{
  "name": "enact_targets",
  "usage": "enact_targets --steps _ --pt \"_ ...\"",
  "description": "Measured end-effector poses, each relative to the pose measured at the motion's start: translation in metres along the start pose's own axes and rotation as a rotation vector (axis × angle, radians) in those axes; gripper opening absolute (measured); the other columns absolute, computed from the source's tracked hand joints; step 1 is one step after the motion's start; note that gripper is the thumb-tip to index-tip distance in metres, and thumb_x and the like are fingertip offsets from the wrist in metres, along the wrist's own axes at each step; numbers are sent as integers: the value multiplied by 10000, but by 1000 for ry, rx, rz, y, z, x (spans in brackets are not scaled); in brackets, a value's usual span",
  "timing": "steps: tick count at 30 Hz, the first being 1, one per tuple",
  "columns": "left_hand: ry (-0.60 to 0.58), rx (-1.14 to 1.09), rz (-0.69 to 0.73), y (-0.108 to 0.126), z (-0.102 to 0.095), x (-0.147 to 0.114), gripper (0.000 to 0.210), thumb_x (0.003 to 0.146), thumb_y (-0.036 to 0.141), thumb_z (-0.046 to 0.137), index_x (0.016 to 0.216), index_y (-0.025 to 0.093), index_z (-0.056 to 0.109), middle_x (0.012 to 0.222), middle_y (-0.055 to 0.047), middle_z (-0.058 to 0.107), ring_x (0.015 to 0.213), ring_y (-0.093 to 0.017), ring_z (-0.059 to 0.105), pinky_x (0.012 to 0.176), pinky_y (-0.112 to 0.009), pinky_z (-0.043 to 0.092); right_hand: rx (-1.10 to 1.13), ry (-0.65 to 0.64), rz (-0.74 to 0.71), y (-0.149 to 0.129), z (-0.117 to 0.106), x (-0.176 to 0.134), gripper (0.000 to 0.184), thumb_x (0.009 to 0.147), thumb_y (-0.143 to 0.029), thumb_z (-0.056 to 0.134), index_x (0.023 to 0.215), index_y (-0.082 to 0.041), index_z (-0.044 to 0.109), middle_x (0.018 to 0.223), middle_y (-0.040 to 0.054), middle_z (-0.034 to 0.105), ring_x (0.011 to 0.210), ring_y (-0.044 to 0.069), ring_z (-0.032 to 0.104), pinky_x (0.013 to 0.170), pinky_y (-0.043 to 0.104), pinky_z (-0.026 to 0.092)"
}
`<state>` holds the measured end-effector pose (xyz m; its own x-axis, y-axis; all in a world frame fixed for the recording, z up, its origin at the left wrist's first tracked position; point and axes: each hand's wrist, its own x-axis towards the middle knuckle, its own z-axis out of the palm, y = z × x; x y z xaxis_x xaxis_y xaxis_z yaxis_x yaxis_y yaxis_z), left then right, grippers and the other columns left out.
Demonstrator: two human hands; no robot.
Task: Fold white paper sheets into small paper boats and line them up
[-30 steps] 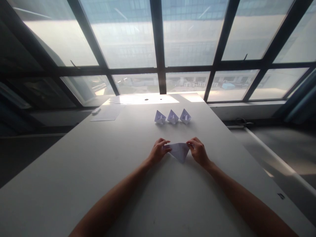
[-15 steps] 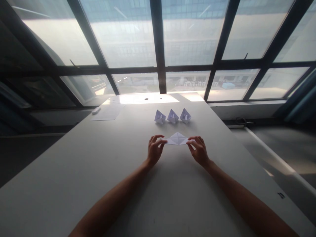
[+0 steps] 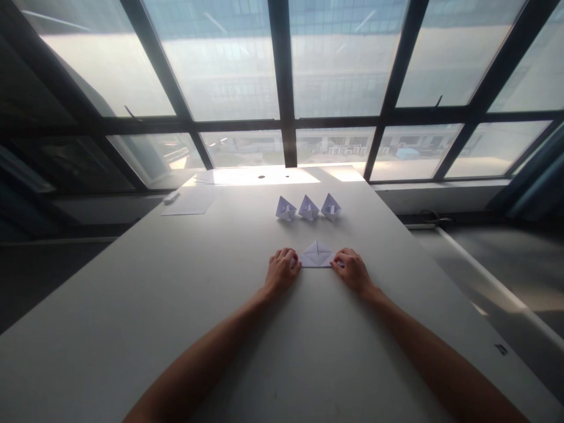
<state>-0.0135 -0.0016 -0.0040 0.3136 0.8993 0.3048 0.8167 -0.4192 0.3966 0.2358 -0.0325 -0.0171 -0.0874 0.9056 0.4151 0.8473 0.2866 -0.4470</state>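
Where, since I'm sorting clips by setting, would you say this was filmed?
Probably an office or meeting room, though a classroom is possible: a large, plain white table stands before a bank of dark-framed windows, with what looks like a bluish curtain at the right.

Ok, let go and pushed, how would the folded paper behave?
The folded paper looks thin, so probably light. It would likely bend first along its visible creases. Lying low on the smooth-looking table, it would probably slide, not roll.
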Motion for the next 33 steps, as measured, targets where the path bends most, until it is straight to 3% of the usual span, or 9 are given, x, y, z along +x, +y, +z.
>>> enact_targets --steps 2,7,12,21,33 --pt "-7 -9 -2 -4 3 1 256 868 290 632 1116 227 634 1154 -71 645 1114 -256 541 972 -401 399 4 37 12 5 4 0 57 853 -251 636 866 -212 677 958 65 654 948 234 566 863 351 437" --pt "34 -62 19 -15 10 2 384 825 319 705 1184 206 626 1292 -120 574 1219 -321 473 1010 -464 377 -20 95 -9 14 13 0 249 839 -262 661 1078 -197 667 1075 116 641 1029 286 539 901 419 434" --pt "34 -98 23 -17 10 3 264 803 319 727 1052 250 675 1271 -93 582 1192 -330 496 991 -479 387 0 82 0 14 12 0 187 824 -265 681 1001 -208 659 1085 106 639 1037 280 542 902 407 419" --pt "47 -155 51 -14 8 6 318 730 259 792 1025 259 676 1040 -66 690 1072 -314 574 913 -426 413 44 53 28 11 10 1 195 789 -222 700 964 -202 618 979 77 669 956 268 556 848 386 418" --pt "36 -254 76 -14 6 8 305 734 223 769 1023 238 673 1028 -54 691 981 -277 627 875 -388 467 296 93 -9 3 7 1 267 780 -135 645 1030 -217 598 983 62 589 906 234 606 822 383 507"
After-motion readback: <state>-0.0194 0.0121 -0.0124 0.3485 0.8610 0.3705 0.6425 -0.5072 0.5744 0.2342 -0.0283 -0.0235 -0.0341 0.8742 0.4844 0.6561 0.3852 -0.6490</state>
